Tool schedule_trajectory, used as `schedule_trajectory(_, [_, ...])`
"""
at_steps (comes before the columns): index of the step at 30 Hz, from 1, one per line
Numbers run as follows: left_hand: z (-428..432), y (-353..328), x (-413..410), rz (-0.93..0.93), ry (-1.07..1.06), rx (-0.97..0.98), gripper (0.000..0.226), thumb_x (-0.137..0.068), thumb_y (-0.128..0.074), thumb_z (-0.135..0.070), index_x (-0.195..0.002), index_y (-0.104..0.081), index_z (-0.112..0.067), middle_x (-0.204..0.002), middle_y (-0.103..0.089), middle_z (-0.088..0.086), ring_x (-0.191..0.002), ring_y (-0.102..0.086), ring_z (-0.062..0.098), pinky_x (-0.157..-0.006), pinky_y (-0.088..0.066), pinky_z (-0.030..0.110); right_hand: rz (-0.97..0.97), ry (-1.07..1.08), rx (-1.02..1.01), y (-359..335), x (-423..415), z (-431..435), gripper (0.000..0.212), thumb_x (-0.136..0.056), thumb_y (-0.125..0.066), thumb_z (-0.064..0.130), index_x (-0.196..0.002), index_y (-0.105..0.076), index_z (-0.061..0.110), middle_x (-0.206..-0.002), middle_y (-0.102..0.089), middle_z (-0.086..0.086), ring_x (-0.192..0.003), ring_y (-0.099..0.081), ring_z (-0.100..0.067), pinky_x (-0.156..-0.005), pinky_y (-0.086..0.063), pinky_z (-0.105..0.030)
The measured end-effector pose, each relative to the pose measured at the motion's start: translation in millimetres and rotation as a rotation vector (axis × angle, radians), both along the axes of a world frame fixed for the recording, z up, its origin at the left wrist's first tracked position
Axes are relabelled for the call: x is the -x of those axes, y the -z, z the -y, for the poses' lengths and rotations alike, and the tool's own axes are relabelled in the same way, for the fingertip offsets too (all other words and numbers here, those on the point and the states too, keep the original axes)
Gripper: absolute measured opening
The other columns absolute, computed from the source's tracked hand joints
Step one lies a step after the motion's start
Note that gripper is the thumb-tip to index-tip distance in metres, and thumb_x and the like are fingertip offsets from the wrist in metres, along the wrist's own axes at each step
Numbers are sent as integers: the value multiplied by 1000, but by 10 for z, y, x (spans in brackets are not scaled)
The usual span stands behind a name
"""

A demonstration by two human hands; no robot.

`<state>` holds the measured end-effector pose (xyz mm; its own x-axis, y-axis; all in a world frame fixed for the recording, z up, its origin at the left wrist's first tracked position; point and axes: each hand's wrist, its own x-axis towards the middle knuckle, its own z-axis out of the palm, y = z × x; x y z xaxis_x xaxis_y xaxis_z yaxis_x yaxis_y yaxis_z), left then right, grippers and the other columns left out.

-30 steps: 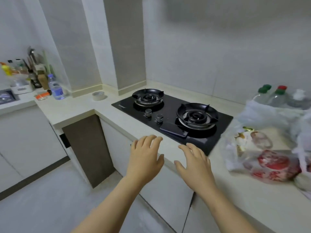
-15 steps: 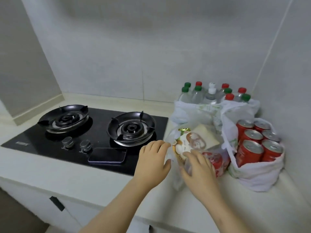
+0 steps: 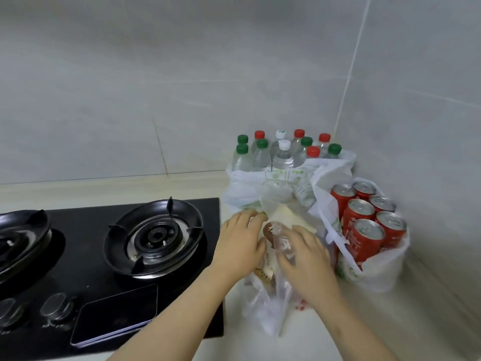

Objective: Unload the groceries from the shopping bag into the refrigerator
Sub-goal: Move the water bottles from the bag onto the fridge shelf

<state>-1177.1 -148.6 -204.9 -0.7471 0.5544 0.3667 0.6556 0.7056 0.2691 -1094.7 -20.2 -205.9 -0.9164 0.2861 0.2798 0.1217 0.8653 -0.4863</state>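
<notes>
Opening step: both hands on clear bag [image 3: 263,306] at counter's front edge, right of stove [image 3: 109,256]. Left hand [image 3: 240,243] spread on packet; right hand [image 3: 303,259] apparently pinching plastic. Next: part mouth, lift contents. Refrigerator unseen.

Cream countertop [image 3: 325,334] against tiled wall corner. On it: black two-burner gas hob [image 3: 109,261] at left, phone [image 3: 115,312] lying on hob's front edge; three plastic bags at right: bottles bag [image 3: 250,186], cans bag [image 3: 382,272], clear bag [image 3: 263,306] nearest.
</notes>
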Motion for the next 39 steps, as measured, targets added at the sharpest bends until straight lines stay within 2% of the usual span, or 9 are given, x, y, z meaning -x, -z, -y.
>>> schedule_trajectory(10, [-124,-294,426,-167,-10,-67,32,-80,-59,-14,-112,-63,-13,-113,-60,7,-95,-56,32,-77,-45,40,-21,-29,-57,-281,426,-206,44,-91,-52,30,-133,-45,24,-147,-33,4,-136,-27,-18,-113,-20,-35])
schedule_trajectory(12, [-141,-372,522,-162,-27,-44,33,-83,-56,-16,-116,-61,-15,-119,-57,6,-105,-54,32,-82,-43,41,-15,-49,-74,-351,533,-256,46,-91,-50,31,-136,-41,26,-150,-28,4,-138,-22,-16,-113,-15,-34])
schedule_trajectory(16, [-212,-414,758,24,-137,230,44,-96,-42,-33,-139,-36,-28,-153,-17,1,-139,-16,26,-107,-24,43,3,-75,-114,-446,764,-352,48,-92,-47,29,-139,-37,27,-150,-26,3,-140,-18,-15,-114,-13,-32])
schedule_trajectory(21, [-394,-377,1016,120,-122,335,50,-99,-27,-48,-146,-20,-34,-158,-1,2,-144,5,29,-114,-9,51,56,-45,-284,-473,1125,-463,53,-95,-41,40,-144,-29,25,-155,-18,-3,-144,-7,-24,-116,-4,-38])
schedule_trajectory(24, [-526,-359,1160,122,-84,328,57,-96,-26,-56,-148,-15,-35,-158,1,0,-145,11,28,-115,1,51,-27,56,-513,-480,1344,-569,56,-76,-69,39,-126,-57,18,-144,-42,-15,-138,-28,-39,-111,-5,-52])
schedule_trajectory(27, [-682,-308,1289,79,-48,325,63,-93,-29,-60,-148,-16,-33,-158,-2,0,-145,8,25,-115,5,49,-47,189,-537,-480,1489,-787,53,-67,-75,33,-115,-65,15,-139,-47,-20,-133,-34,-45,-110,3,-53])
schedule_trajectory(32, [-910,-181,1358,59,-6,297,59,-94,-35,-52,-146,-21,-29,-153,-19,1,-141,-14,21,-116,-4,45,232,170,-392,-204,1547,-960,63,-93,-39,44,-147,-16,18,-156,3,-19,-141,-9,-42,-115,-4,-51])
schedule_trajectory(35, [-937,-29,1348,79,-10,328,52,-97,-36,-41,-145,-23,-27,-153,-21,2,-140,-20,21,-115,-4,46,321,100,-345,-8,1541,-894,63,-95,-36,40,-147,-13,13,-153,16,-23,-142,-8,-38,-116,-4,-44])
schedule_trajectory(39, [-871,217,1319,137,8,409,47,-99,-30,-36,-145,-25,-28,-151,-26,2,-140,-21,21,-116,-3,47,497,45,-249,273,1521,-807,59,-98,-30,37,-146,-13,8,-155,1,-21,-142,-12,-35,-117,-8,-41])
